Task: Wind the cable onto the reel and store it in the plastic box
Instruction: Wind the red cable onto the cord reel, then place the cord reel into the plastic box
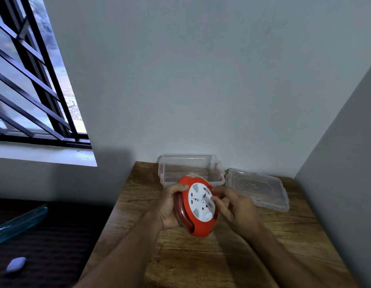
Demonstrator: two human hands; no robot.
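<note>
Holding: round red plastic cable reel with a white socket face (198,204), raised above the middle of the wooden surface (274,242), tilted so its white face looks up and to the right.
Cable: dark red cable (179,206), seen as coils in the reel's groove on its left side; whether any length hangs loose cannot be told.
Left grip: left hand (170,206) grasping the reel from the left, fingers curled over the red rim at the top, palm against the grooved edge.
Right grip: right hand (232,204) at the reel's right edge, fingers curled and blurred, pinching at the rim or a small part there; exactly what it pinches cannot be told.
Box: clear rectangular plastic box (219,179), open, at the far edge of the surface against the wall, just behind the reel; the reel is outside it.
Lid: clear plastic lid (261,188), lying flat just right of the box, near the far right corner of the surface.
Left of surface: dark lower area holding a long translucent blue-green piece (20,223) and a small pale oval object (15,265).
Upper left: barred window (30,80).
</note>
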